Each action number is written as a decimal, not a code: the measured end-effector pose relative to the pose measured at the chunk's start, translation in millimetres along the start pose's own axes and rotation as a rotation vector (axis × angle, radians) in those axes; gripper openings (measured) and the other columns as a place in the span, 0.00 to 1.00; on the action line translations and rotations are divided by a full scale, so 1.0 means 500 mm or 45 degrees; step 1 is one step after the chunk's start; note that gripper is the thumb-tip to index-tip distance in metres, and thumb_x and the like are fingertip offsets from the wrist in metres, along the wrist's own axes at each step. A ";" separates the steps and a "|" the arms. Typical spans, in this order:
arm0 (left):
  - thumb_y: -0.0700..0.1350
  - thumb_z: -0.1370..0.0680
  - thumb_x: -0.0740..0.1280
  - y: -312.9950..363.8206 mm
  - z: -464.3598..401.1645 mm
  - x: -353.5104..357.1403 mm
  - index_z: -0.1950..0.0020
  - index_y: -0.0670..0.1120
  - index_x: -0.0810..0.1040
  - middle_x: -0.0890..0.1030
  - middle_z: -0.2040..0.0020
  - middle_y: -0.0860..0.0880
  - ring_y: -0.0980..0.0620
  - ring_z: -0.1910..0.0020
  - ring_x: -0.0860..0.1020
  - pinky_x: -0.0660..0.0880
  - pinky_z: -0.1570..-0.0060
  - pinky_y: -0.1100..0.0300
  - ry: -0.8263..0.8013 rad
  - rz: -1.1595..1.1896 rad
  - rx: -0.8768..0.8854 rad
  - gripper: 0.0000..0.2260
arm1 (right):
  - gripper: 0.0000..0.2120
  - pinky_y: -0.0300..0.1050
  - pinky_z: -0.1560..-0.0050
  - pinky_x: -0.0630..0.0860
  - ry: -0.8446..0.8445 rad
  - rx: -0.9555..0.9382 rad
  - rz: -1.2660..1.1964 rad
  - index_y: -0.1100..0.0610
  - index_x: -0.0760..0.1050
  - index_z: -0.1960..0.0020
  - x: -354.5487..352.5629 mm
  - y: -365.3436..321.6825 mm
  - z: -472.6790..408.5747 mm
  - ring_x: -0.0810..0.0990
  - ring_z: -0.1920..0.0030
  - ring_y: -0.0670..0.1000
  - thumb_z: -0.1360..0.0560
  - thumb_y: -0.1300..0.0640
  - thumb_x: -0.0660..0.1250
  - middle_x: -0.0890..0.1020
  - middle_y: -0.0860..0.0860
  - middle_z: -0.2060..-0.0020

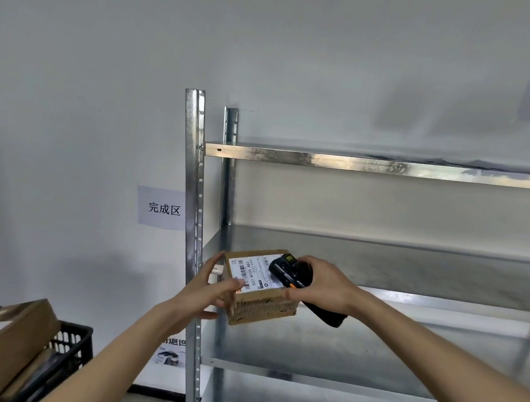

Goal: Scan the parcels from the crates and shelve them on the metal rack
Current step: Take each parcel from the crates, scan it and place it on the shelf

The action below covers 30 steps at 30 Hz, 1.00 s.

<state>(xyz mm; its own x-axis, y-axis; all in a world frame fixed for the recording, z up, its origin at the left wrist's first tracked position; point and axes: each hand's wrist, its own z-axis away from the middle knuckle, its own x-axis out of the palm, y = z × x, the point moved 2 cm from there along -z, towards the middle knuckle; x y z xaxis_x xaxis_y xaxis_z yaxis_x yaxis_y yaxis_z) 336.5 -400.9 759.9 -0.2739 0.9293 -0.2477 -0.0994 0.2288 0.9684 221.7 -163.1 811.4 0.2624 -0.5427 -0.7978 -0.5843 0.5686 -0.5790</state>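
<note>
Head view: The left hand (pixel 211 287) holds a small cardboard parcel (pixel 259 291) by its left end, fingers curled round the edge and the thumb resting on the corner of the white shipping label (pixel 256 273). The right hand (pixel 320 286) is wrapped round a black handheld scanner (pixel 286 270), whose head lies over the label's right side. The parcel is carried in the air in front of the middle shelf (pixel 410 269) of the metal rack (pixel 192 179); it is not yet set down. A black crate (pixel 69 349) at lower left holds further cardboard parcels (pixel 2 342).

Risks, as judged:
- The thumb and the scanner head both cover part of the label; a barcode beneath either may fail to read.
- The parcel is supported at one end only and appears tilted; pressure from the scanner could twist it out of the left-hand grip.
- The parcel is near the rack's front upright; a sideways move may strike it.
</note>
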 end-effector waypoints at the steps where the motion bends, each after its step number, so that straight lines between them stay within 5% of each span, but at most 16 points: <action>1: 0.57 0.27 0.75 -0.004 -0.027 -0.002 0.29 0.69 0.62 0.85 0.46 0.46 0.48 0.49 0.85 0.81 0.52 0.53 -0.024 0.012 -0.005 0.32 | 0.30 0.40 0.48 0.76 -0.006 -0.001 0.021 0.48 0.76 0.34 0.002 0.012 -0.028 0.81 0.47 0.44 0.33 0.44 0.80 0.82 0.42 0.47; 8: 0.56 0.34 0.81 -0.023 -0.230 -0.013 0.35 0.59 0.73 0.79 0.36 0.54 0.41 0.51 0.86 0.83 0.49 0.44 -0.014 0.084 0.023 0.30 | 0.38 0.48 0.40 0.78 0.015 0.024 0.129 0.48 0.72 0.27 0.011 0.099 -0.235 0.80 0.42 0.48 0.34 0.43 0.79 0.81 0.44 0.40; 14: 0.56 0.33 0.81 -0.040 -0.373 -0.004 0.36 0.52 0.66 0.79 0.40 0.47 0.43 0.51 0.85 0.84 0.56 0.45 0.214 0.122 -0.021 0.34 | 0.33 0.48 0.48 0.77 0.124 0.027 0.145 0.46 0.71 0.31 0.031 0.146 -0.368 0.80 0.42 0.52 0.33 0.41 0.77 0.81 0.43 0.44; 19: 0.60 0.34 0.80 -0.055 -0.461 0.009 0.35 0.53 0.64 0.79 0.41 0.48 0.44 0.51 0.85 0.84 0.59 0.46 0.328 0.170 -0.030 0.36 | 0.46 0.50 0.38 0.77 0.006 0.023 -0.004 0.46 0.71 0.28 0.077 0.171 -0.442 0.81 0.38 0.50 0.42 0.31 0.76 0.82 0.44 0.37; 30: 0.63 0.28 0.74 -0.122 -0.557 -0.045 0.41 0.54 0.78 0.85 0.50 0.52 0.55 0.53 0.83 0.77 0.58 0.61 0.348 -0.136 0.028 0.21 | 0.40 0.50 0.40 0.79 0.010 0.080 -0.090 0.45 0.71 0.28 0.158 0.200 -0.555 0.81 0.42 0.48 0.37 0.44 0.80 0.82 0.43 0.41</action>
<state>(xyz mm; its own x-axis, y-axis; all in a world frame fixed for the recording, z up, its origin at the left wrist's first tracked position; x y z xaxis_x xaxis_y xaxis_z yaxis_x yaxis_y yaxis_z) 82.2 -516.4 698.1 -0.5105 0.7879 -0.3443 -0.1217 0.3302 0.9360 -28.9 -320.7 737.1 0.2956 -0.5875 -0.7533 -0.5154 0.5659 -0.6435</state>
